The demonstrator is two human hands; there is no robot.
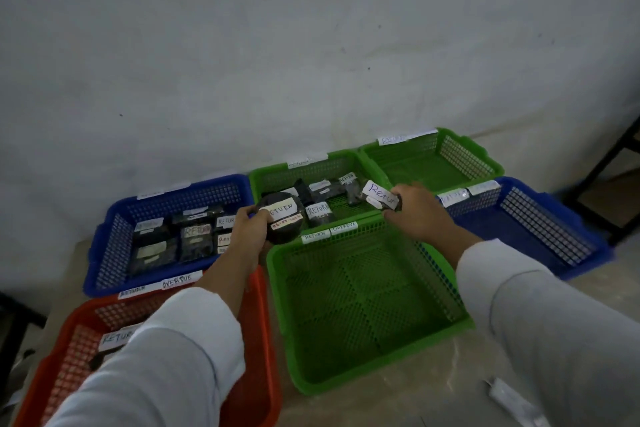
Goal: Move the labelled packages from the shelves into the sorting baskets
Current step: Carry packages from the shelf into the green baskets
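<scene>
Left hand (251, 225) grips a round black package labelled RETURN (282, 217) and right hand (414, 210) pinches a small black labelled package (382, 198), both above the middle green plastic basket (273, 177), probably for dropping in.

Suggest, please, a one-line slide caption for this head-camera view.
Left hand holds a round RETURN package, right hand a smaller one, over the middle green basket.

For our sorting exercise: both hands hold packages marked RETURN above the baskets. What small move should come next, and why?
Probably lower the round package in the left hand into the middle green basket: it hangs at that rim, and RETURN packages already lie inside.
</scene>
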